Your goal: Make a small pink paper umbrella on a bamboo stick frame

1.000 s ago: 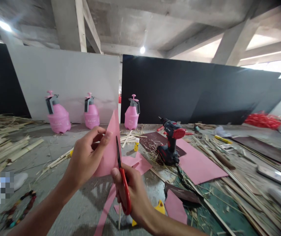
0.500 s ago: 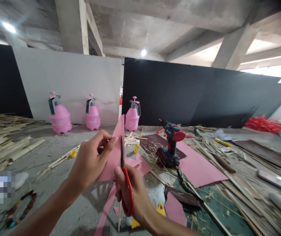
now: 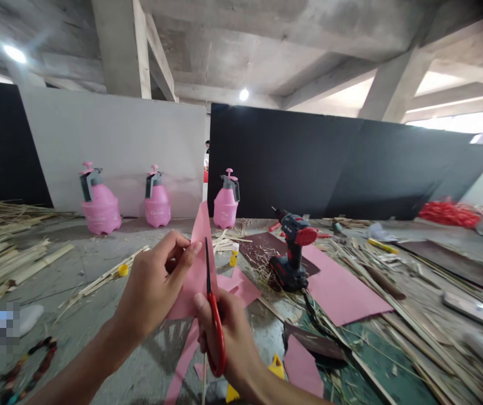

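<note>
My left hand pinches the left edge of an upright piece of pink paper between thumb and fingers. Red-handled scissors are in my right hand, its fingers closed round the handles. Their dark blades point up and lie against the paper, right of my left thumb. Below the hands a pink strip lies on the floor, and more pink pieces lie just behind my right hand. A yellow glue stick with a white cap stands beyond them.
A cordless drill stands right of centre beside a large pink sheet. Three pink spray bottles line the back panels. Bamboo strips lie at both sides. A beaded bracelet is at lower left.
The scissors and paper have shifted slightly left, with the blades now over the paper's face rather than near its right edge. The view has moved a little.
</note>
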`<state>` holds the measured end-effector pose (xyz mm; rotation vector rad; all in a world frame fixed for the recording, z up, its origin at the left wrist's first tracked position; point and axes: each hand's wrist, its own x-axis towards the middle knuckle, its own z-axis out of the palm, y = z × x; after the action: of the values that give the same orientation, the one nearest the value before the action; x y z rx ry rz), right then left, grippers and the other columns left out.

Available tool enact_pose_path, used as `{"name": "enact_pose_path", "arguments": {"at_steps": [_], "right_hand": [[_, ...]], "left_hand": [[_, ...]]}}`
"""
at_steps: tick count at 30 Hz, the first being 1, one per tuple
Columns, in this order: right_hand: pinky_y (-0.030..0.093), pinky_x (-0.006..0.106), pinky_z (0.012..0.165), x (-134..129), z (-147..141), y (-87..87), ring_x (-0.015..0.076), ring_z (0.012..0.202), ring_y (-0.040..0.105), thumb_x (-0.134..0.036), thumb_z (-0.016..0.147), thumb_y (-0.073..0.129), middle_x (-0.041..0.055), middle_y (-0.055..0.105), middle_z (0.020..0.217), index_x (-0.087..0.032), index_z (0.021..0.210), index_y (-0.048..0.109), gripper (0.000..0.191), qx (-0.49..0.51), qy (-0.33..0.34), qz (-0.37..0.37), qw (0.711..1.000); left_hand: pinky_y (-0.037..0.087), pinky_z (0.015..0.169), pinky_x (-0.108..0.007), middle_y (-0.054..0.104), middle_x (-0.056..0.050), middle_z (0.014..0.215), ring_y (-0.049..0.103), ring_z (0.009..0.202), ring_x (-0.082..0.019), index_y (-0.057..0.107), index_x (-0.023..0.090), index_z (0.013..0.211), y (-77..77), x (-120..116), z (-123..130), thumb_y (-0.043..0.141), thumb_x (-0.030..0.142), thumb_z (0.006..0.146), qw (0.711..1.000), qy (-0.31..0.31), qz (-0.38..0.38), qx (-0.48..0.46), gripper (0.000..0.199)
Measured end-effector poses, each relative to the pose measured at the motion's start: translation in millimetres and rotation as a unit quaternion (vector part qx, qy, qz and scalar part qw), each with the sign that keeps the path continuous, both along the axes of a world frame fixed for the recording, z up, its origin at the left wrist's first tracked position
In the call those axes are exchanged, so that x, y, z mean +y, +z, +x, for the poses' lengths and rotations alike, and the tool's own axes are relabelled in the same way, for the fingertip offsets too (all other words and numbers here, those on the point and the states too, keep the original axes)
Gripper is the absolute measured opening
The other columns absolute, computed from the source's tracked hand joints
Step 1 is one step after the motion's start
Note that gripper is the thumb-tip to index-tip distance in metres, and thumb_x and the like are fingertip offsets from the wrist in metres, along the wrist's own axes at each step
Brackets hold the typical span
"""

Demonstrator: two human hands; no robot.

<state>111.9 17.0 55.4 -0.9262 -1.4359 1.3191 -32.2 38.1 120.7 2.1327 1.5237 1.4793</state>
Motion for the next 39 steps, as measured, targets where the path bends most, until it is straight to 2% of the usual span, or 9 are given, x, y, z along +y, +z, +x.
{"name": "enact_pose_path", "arguments": {"at_steps": [6,10,16,19,24,29,35,39], "right_hand": [[0.037,0.021,0.047,2.1,4.2,-0.5,0.0109,0.052,0.050,-0.068,0.091,0.056,-0.0023,0.052,0.059,-0.019,0.075,0.051,0.052,-0.029,-0.011,0.018,0.999],[0.037,0.022,0.047,3.9,6.6,0.2,0.0116,0.053,0.051,-0.071,0.089,0.057,-0.0009,0.054,0.062,-0.019,0.078,0.052,0.053,-0.035,-0.029,0.020,0.999],[0.025,0.022,0.041,3.8,3.1,2.2,0.0080,0.044,0.034,-0.069,0.086,0.062,-0.0065,0.039,0.052,-0.022,0.067,0.044,0.054,-0.005,-0.034,0.018,0.999],[0.022,0.022,0.040,3.8,2.1,3.6,0.0078,0.043,0.030,-0.067,0.084,0.065,-0.0074,0.035,0.048,-0.022,0.063,0.041,0.055,-0.007,-0.042,0.015,0.999],[0.029,0.021,0.043,5.8,3.0,1.0,0.0090,0.046,0.038,-0.066,0.089,0.059,-0.0049,0.044,0.055,-0.021,0.070,0.045,0.051,-0.004,-0.036,0.019,0.999],[0.032,0.021,0.047,5.4,3.5,-0.7,0.0094,0.052,0.038,-0.060,0.091,0.063,-0.0041,0.046,0.060,-0.019,0.074,0.052,0.045,-0.011,-0.023,0.039,0.999],[0.038,0.023,0.054,4.5,6.6,6.0,0.0117,0.058,0.047,-0.063,0.093,0.056,-0.0015,0.053,0.066,-0.018,0.076,0.054,0.049,-0.030,-0.044,0.063,0.997],[0.038,0.024,0.051,7.1,8.8,8.6,0.0119,0.054,0.047,-0.068,0.091,0.055,-0.0017,0.054,0.062,-0.019,0.074,0.055,0.052,-0.033,-0.046,0.059,0.997]], "left_hand": [[0.036,0.051,-0.023,0.051,0.007,0.056,0.045,0.049,-0.010,0.058,0.021,0.082,-0.5,-0.7,-1.6,0.053,0.045,0.098,0.999,-0.006,0.024,0.037,0.029],[0.037,0.052,-0.022,0.053,0.007,0.057,0.047,0.049,-0.011,0.058,0.021,0.084,-1.4,0.6,-1.0,0.053,0.042,0.099,0.998,-0.021,0.033,0.055,0.026],[0.034,0.049,-0.021,0.048,0.008,0.055,0.043,0.046,-0.010,0.057,0.022,0.082,-0.7,-0.9,-0.3,0.052,0.042,0.099,0.998,-0.024,0.031,0.052,0.027],[0.032,0.047,-0.021,0.047,0.008,0.054,0.042,0.045,-0.010,0.058,0.022,0.081,-0.8,-1.9,-1.4,0.053,0.041,0.099,0.998,-0.027,0.035,0.055,0.027],[0.033,0.048,-0.021,0.046,0.008,0.053,0.041,0.046,-0.010,0.058,0.022,0.082,-0.1,-2.8,-4.0,0.053,0.042,0.098,0.998,-0.024,0.033,0.055,0.027],[0.034,0.049,-0.021,0.046,0.009,0.053,0.042,0.046,-0.010,0.058,0.021,0.082,3.0,-3.9,-3.9,0.053,0.042,0.099,0.997,-0.030,0.035,0.065,0.027],[0.033,0.049,-0.021,0.048,0.009,0.053,0.043,0.044,-0.010,0.058,0.022,0.082,2.8,-6.1,-2.6,0.053,0.036,0.099,0.992,-0.035,0.052,0.107,0.023],[0.036,0.051,-0.021,0.051,0.009,0.054,0.048,0.045,-0.009,0.057,0.022,0.083,1.8,-6.1,-0.7,0.052,0.034,0.100,0.990,-0.057,0.047,0.121,0.021]]}}
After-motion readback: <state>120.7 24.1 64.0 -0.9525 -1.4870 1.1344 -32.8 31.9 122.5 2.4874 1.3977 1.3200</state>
